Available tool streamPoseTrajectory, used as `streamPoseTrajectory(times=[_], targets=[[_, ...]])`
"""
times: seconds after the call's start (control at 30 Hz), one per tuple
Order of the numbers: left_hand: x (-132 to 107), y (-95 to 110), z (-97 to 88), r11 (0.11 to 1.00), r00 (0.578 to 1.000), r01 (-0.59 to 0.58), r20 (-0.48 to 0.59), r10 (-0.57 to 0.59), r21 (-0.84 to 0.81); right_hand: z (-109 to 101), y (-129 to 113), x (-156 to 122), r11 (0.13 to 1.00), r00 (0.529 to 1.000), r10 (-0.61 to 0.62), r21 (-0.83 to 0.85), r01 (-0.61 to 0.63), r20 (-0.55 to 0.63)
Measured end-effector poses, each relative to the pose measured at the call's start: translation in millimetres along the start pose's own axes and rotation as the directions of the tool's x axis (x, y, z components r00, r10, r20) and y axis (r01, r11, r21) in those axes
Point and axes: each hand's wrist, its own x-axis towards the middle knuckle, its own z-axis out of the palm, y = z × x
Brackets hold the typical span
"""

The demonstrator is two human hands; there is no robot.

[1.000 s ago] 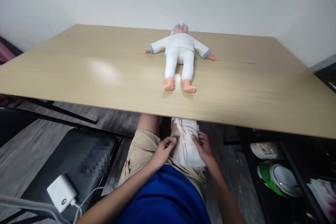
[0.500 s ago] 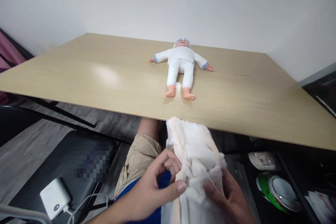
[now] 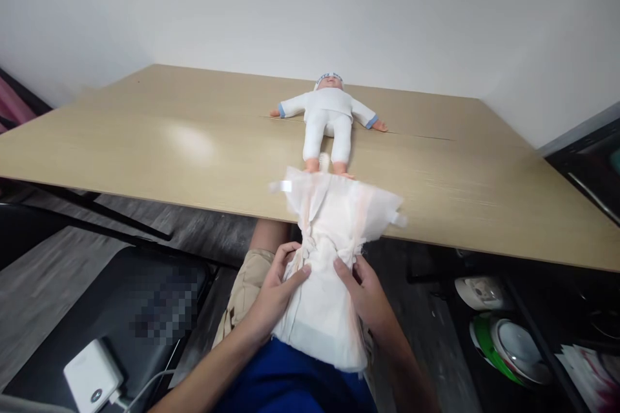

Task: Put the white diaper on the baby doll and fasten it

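Spread open between my hands is a white diaper with peach-coloured leg ruffles, its far end fanned out with tabs at both sides over the table edge. My left hand grips its left side at the narrow middle, thumb on top. On the opposite side my right hand pinches the edge, thumb also on the inner face. Just beyond the diaper, a baby doll in white clothes with blue cuffs lies on its back on the table, arms spread and feet towards me, partly covered by the diaper's far edge.
The wooden table stands against a white wall. At left is a black chair carrying a white power bank with a cable. Below the table at right, a dark shelf holds a green-and-white round container and papers.
The diaper has been unfolded wider, its far end now flared with tabs out and raised over the table edge. Both hands have moved forward and left, each now gripping one side.
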Motion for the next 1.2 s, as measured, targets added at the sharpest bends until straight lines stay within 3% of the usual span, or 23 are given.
streamPoseTrajectory(times=[0.07,0.13,0.2,0.27,0.33,0.4,0.5,0.63,0.73,0.8,0.83,0.9,1.0,1.1,1.2], targets=[[2,-7,-1.5,0.999,0.998,0.034,-0.052,-0.035,-0.014,-8,5,-2,0.991,0.999,-0.013,-0.135,0.006,-0.051],[2,-13,-0.9,0.998,0.994,0.055,-0.091,-0.057,-0.023,-17,3,-6,0.955,0.982,-0.077,-0.295,0.023,-0.173],[-1,-16,0.2,0.998,0.991,0.061,-0.118,-0.061,-0.01,-23,-5,-7,0.893,0.925,-0.218,-0.447,0.059,-0.312],[-4,-20,0.5,0.999,0.988,0.043,-0.147,-0.038,0.031,-25,-16,-5,0.808,0.84,-0.4,-0.573,0.135,-0.366],[-5,-22,-0.5,0.997,0.988,0.022,-0.152,-0.011,0.07,-20,-27,5,0.699,0.771,-0.565,-0.667,0.258,-0.294],[-3,-24,-2.5,0.996,0.989,0.002,-0.147,0.011,0.09,-10,-34,21,0.59,0.748,-0.65,-0.709,0.387,-0.132],[-1,-28,-5.7,0.993,0.99,-0.011,-0.137,0.027,0.115,7,-35,54,0.512,0.773,-0.631,-0.71,0.484,0.071],[-3,-24,-9.5,0.983,0.994,-0.043,-0.092,0.061,0.179,23,-25,91,0.496,0.797,-0.579,-0.701,0.512,0.173],[-1,-3,-22.3,0.933,0.993,-0.112,-0.007,0.122,0.341,27,-18,103,0.47,0.789,-0.571,-0.698,0.54,0.226],[8,22,-39.6,0.815,0.973,-0.23,0.11,0.203,0.532,29,-17,105,0.463,0.785,-0.57,-0.694,0.552,0.244],[15,37,-50.0,0.709,0.946,-0.321,0.187,0.263,0.628,30,-17,105,0.458,0.781,-0.573,-0.692,0.558,0.25],[35,70,-69.6,0.48,0.87,-0.473,0.304,0.389,0.739,31,-17,105,0.445,0.772,-0.577,-0.69,0.572,0.268],[78,117,-84.0,0.294,0.758,-0.585,0.381,0.529,0.756,31,-17,106,0.429,0.766,-0.573,-0.689,0.584,0.293],[134,155,-74.2,-0.026,0.633,-0.63,0.532,0.563,0.776,29,-16,106,0.44,0.767,-0.578,-0.684,0.581,0.28],[190,179,-48.3,-0.296,0.614,-0.634,0.698,0.369,0.714,29,-16,106,0.434,0.774,-0.571,-0.699,0.568,0.275]])
